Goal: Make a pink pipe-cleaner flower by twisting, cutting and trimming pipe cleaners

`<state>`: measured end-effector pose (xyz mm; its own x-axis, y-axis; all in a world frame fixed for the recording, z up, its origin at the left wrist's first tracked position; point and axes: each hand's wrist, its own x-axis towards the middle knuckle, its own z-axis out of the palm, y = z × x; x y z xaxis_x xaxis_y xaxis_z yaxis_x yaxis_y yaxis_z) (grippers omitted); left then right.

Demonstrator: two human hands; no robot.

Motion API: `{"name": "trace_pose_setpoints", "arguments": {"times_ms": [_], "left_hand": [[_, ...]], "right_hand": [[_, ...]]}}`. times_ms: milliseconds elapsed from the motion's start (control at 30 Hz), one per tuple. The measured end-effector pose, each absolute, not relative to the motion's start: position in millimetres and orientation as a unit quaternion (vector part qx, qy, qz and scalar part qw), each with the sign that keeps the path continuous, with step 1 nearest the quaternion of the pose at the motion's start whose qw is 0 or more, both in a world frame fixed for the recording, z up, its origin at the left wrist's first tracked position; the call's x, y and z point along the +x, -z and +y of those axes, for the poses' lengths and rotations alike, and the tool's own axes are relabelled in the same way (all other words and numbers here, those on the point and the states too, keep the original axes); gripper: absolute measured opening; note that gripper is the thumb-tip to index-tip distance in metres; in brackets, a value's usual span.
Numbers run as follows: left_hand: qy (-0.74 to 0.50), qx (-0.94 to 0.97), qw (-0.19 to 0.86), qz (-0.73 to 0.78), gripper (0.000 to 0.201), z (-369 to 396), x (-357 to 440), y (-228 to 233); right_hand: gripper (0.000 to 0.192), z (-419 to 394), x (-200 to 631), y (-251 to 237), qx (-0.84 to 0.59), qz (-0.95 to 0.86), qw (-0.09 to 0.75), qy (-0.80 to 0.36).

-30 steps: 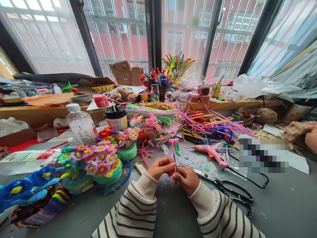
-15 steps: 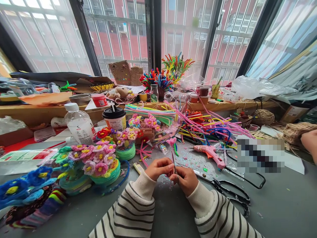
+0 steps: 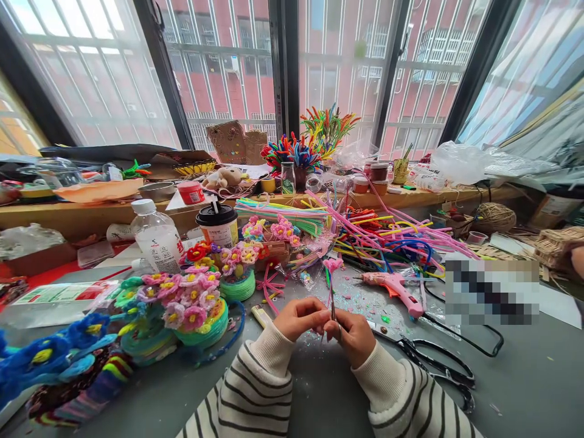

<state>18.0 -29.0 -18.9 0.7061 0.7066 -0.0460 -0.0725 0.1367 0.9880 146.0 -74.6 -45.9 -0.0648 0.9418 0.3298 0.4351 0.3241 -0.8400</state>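
Note:
My left hand (image 3: 300, 317) and my right hand (image 3: 353, 336) meet over the grey table (image 3: 524, 383), both pinching the thin stem of a small pink pipe-cleaner flower (image 3: 333, 266) that stands upright between them. The bloom sits above my fingers. Glittery scraps (image 3: 365, 301) lie on the table just beyond my hands. Both sleeves are cream with dark stripes.
Black scissors (image 3: 440, 368) lie right of my hands, a pink glue gun (image 3: 396, 287) behind them. Finished flower baskets (image 3: 191, 307) and blue flowers (image 3: 55, 356) crowd the left. A pile of pipe cleaners (image 3: 387, 234), a cup (image 3: 218, 222) and a bottle (image 3: 156, 234) stand behind. Another person's hand (image 3: 578, 261) shows at far right.
The view has shifted slightly, so everything sits a little to the right. My hands stay together on the stem, and the flower now stands a bit further right above them.

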Motion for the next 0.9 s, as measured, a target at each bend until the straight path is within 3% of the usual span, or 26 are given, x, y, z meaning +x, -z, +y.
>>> {"name": "trace_pose_setpoints", "arguments": {"times_ms": [300,600,900], "left_hand": [[-0.277,0.599,0.704,0.262,0.022,-29.2,18.8,17.4],[-0.29,0.6,0.695,0.27,0.025,-30.8,19.8,15.9],[-0.306,0.602,0.678,0.29,0.025,-30.2,19.8,14.6]], "right_hand": [[0.056,-74.7,143.7,45.4,-0.458,-0.68,0.491,-0.293],[0.063,-74.1,143.9,48.4,-0.463,-0.711,0.442,-0.29],[0.05,-77.0,143.4,42.7,-0.511,-0.684,0.448,-0.265]]}}
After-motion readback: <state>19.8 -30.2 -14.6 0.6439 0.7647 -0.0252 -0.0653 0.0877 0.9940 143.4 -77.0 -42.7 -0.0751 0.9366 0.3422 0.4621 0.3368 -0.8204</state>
